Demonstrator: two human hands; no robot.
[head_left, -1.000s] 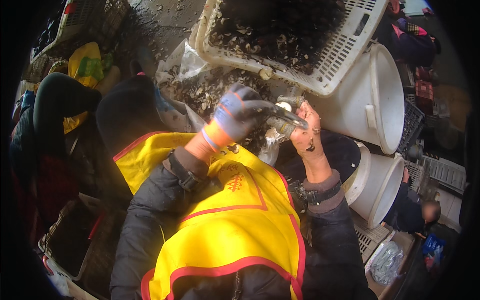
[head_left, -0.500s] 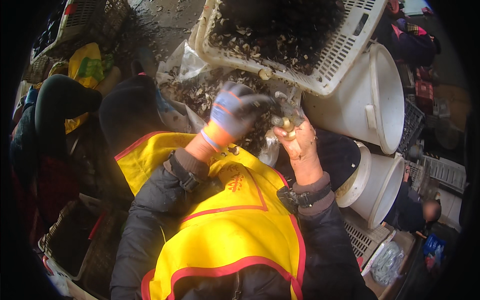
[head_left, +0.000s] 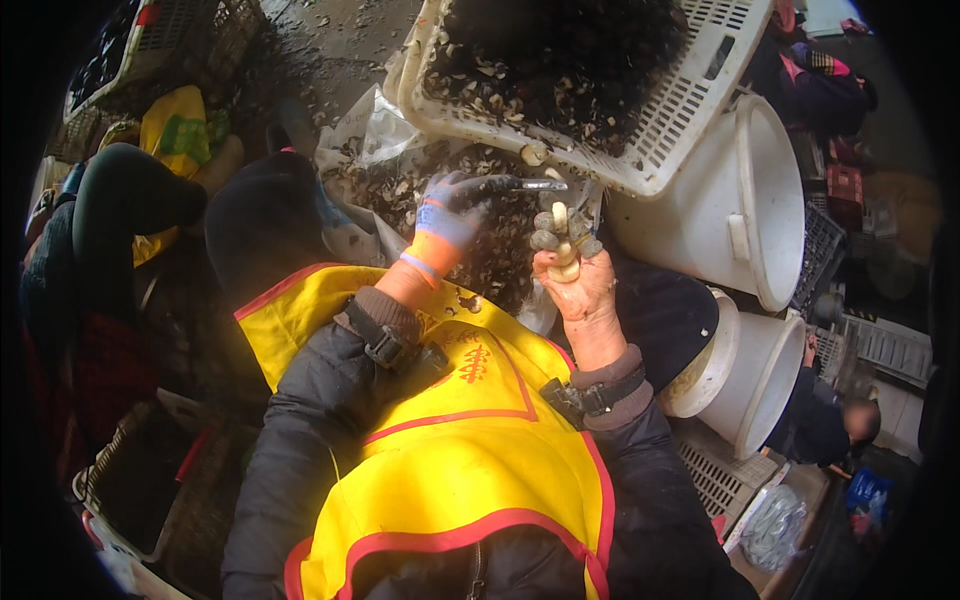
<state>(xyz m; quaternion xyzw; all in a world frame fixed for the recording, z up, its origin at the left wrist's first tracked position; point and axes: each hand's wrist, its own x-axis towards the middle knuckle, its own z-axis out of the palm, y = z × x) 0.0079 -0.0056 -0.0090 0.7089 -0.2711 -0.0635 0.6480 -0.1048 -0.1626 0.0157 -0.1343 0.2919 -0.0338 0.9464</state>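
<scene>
My left hand point(head_left: 447, 205), in a grey-blue glove with an orange cuff, is closed around the dark handle of a small knife point(head_left: 541, 185). The knife's short metal blade points right, just above my other hand. My right hand point(head_left: 582, 285) is palm up with its fingers curled, and the fingertips look grey and covered. Several small, pale cream pieces point(head_left: 566, 270) lie in its grip; their kind is unclear. Below both hands, a pale plastic sack point(head_left: 385, 135) holds dark bits and whitish trimmings point(head_left: 480, 165).
Beyond my hands a white slatted crate point(head_left: 655, 165) holds dark pieces and pale scraps. Large white buckets point(head_left: 775, 205) lie tipped at the right. A co-worker's dark-clothed leg point(head_left: 130, 205) is at the left, near another crate point(head_left: 125, 480). A person point(head_left: 825, 415) is at the far right.
My left hand has drawn slightly left and its motion blur has eased, so the blade now shows. My right hand has tilted more upright, with the pale pieces more visible.
</scene>
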